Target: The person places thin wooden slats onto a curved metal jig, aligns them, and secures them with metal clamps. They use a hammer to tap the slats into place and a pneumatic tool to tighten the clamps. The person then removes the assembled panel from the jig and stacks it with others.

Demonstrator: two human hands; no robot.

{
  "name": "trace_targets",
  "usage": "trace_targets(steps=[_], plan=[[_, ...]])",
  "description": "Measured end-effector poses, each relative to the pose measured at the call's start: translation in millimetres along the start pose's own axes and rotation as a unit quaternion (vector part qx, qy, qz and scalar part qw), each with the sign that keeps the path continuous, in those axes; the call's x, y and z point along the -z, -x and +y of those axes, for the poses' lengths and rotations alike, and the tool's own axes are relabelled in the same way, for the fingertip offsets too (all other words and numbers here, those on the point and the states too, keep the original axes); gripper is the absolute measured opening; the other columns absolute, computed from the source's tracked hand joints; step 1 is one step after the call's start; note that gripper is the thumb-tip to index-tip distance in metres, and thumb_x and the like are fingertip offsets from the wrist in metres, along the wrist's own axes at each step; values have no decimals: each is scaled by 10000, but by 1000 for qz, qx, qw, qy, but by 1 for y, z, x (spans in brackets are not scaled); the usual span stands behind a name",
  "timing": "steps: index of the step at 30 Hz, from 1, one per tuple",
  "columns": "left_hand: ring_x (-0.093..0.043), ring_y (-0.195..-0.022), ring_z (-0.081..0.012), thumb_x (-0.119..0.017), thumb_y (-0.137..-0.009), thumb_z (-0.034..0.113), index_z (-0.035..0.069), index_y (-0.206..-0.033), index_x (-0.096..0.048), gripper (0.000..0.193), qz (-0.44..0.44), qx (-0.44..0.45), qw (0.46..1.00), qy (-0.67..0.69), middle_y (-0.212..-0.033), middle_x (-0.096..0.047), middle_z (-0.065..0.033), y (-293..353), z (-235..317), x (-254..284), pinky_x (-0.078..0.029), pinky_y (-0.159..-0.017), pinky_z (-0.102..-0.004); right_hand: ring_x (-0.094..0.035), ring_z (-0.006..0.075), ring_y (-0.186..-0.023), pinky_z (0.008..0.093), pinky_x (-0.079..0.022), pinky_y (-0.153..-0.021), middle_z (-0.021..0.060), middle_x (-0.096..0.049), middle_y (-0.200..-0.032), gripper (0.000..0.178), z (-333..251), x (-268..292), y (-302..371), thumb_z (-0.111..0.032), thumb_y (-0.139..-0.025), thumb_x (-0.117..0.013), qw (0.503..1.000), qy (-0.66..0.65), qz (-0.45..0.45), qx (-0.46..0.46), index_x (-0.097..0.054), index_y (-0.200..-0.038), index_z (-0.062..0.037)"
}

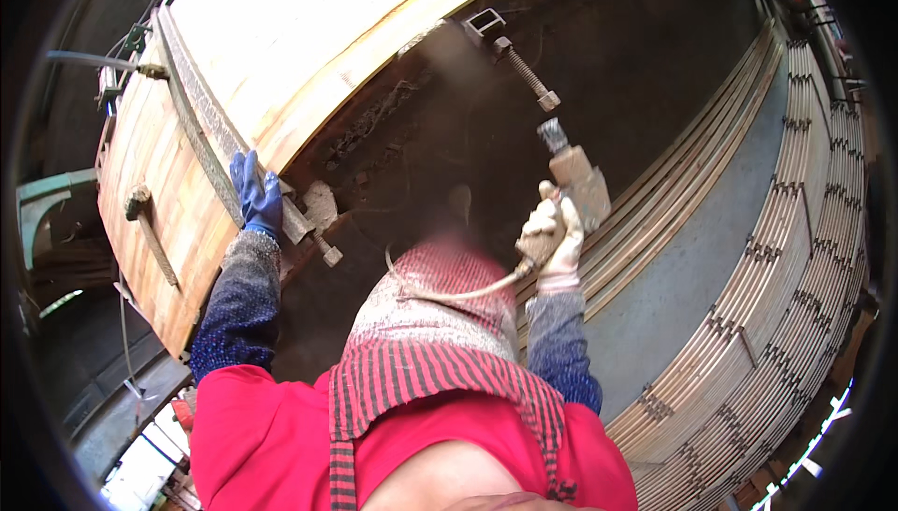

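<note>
In my right hand (552, 232), in a white glove, is an air impact wrench (584, 191), its socket pointing up and away from me. A pale hose (458, 296) runs from its handle across my front. My left hand (256, 198), in a blue glove, lies with fingers stretched out on a metal clamp bar (198, 123) that crosses a wooden panel (309, 43). Just beyond that hand, a clamp screw (327, 251) sticks out at the bar's near end. Another threaded clamp screw (526, 71) lies ahead of the wrench, apart from its socket.
A hammer (150, 230) rests on the panel's left part. To the right, long wooden strips (692, 156) lie along a grey surface (687, 240), with stacked rows of slats (748, 324) beyond. The floor (617, 53) between is dark.
</note>
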State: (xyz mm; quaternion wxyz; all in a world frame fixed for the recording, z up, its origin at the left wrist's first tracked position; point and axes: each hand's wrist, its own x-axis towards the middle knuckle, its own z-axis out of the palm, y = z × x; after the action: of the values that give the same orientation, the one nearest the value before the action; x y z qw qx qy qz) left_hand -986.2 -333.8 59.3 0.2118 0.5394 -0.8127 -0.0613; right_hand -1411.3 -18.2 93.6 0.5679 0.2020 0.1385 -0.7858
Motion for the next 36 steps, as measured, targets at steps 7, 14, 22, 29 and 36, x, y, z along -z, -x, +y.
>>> trace_targets(steps=[7, 14, 22, 29, 36], plan=[[-273, -1448, -410, -597, -865, 157, 78, -1473, -392, 646, -71, 24, 990, -122, -1544, -311, -257, -2, 9, 16, -222, -1197, -485, -431, 24, -579, 225, -402, -603, -75, -398, -706, 366, -55, -34, -42, -294, -958, -620, 983, 155, 73, -62, -524, -1211, -48], [-457, -1331, -408, -654, -868, 338, 98, -1391, -524, 590, 26, -143, 989, 2, -1421, -506, -223, -117, 154, -68, -345, -1120, -497, -427, 26, -589, 246, -412, -633, -89, -397, -716, 304, -37, -23, -50, -266, -977, -592, 994, 3, 50, -97, -516, -1200, -74], [-311, -1449, -355, -546, -882, 461, 121, -1445, -444, 666, -108, -54, 987, -103, -1539, -381, -182, -178, 237, -128, -215, -1199, -454, -411, 14, -571, 231, -412, -623, -101, -369, -696, 229, -53, -51, -74, -238, -990, -575, 990, 34, 36, -135, -489, -1158, -108], [-252, -1471, -361, -577, -893, 423, 99, -1474, -405, 687, -184, -60, 980, -55, -1564, -326, -198, -177, 244, -106, -181, -1214, -440, -432, 34, -578, 243, -442, -612, -87, -374, -691, 349, -46, -51, -80, -266, -991, -581, 991, 5, 49, -121, -489, -1254, -56], [-273, -1463, -369, -569, -883, 433, 104, -1470, -421, 689, -139, -86, 986, -32, -1554, -346, -201, -176, 231, -118, -205, -1208, -453, -484, 38, -643, 242, -466, -650, -59, -498, -783, 346, -57, -45, -50, -262, -985, -606, 992, 28, 37, -113, -488, -1243, -63]])
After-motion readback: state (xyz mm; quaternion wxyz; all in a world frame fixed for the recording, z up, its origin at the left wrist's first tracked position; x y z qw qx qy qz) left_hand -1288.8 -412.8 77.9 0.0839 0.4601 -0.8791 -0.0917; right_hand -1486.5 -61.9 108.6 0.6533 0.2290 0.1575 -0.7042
